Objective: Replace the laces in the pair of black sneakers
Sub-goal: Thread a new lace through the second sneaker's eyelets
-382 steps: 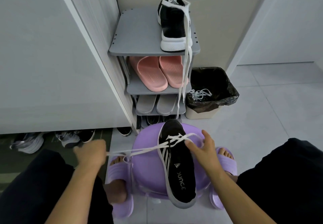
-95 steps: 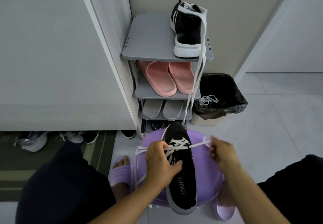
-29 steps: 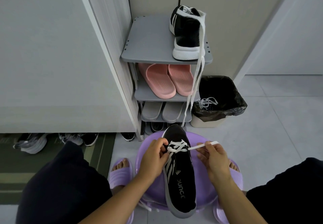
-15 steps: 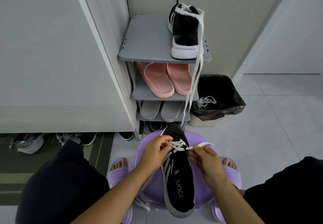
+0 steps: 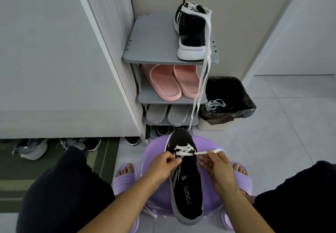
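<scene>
A black sneaker (image 5: 185,183) lies on a purple stool (image 5: 151,160) between my knees, toe pointing away. A white lace (image 5: 183,151) crosses its front eyelets. My left hand (image 5: 161,165) pinches the lace at the shoe's left edge. My right hand (image 5: 216,167) pinches the lace's other end, which runs right from the eyelets. The second black sneaker (image 5: 192,32) stands on the top shelf of the grey rack (image 5: 151,45), a long white lace (image 5: 203,80) hanging from it down the rack's front.
Pink slippers (image 5: 171,82) and grey slippers (image 5: 167,114) fill the lower shelves. A bin with a black liner (image 5: 229,102) right of the rack holds old laces (image 5: 214,104). White cabinet at left, shoes (image 5: 31,149) under it, striped mat (image 5: 11,174), tiled floor at right.
My hands have stayed at the shoe's eyelets. The right hand has shifted slightly right, pulling its lace end straighter. The sneaker and stool have not moved.
</scene>
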Available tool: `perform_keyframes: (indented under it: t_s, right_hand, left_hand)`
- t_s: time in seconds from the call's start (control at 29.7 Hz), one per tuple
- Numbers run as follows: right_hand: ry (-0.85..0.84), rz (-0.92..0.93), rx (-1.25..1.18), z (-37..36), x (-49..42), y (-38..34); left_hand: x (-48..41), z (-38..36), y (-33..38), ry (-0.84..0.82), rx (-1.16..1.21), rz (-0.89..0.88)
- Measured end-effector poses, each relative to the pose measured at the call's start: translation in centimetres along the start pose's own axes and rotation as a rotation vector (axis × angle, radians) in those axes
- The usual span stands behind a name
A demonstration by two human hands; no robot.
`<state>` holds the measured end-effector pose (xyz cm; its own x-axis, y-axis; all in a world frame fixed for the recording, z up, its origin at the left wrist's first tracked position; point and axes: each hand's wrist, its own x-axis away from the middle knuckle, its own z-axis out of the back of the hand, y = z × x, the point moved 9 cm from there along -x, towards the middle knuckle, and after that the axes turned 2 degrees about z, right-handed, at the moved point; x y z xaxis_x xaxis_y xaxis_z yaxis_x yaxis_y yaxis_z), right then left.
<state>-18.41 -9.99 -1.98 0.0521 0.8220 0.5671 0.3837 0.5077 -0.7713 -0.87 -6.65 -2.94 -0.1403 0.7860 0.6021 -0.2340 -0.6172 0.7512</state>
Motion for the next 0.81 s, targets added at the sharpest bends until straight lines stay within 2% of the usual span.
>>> perform_keyframes:
  t_s: [0.07,0.13,0.34,0.54,0.64,0.74,0.81]
  right_hand:
    - [0.071,0.033,-0.002,1.1,-0.2,-0.7]
    - [0.103,0.049,0.002,1.8,-0.4,-1.1]
    - [0.066,0.022,-0.043,1.3,-0.2,-1.0]
    - [0.080,0.056,-0.049,1.6,0.0,-1.2]
    - [0.080,0.087,-0.065,1.8,-0.6,-2.1]
    - [-0.012,0.177,0.048,0.0,-0.6,-4.2]
    - [-0.144,0.260,0.256,-2.7,0.1,-5.4]
  left_hand:
    - [0.0,0.1,-0.3,-0.017,0.127,0.051]
    - [0.0,0.8,-0.3,0.005,0.158,0.068]
    - [0.4,1.7,0.4,-0.102,0.338,0.135]
    - [0.5,1.9,-0.3,-0.129,0.385,0.188]
    - [0.0,3.3,-0.5,-0.015,0.231,0.147]
    - [0.4,4.8,2.2,0.188,-0.150,-0.081]
    - [1.5,3.9,5.7,0.205,-0.191,-0.253]
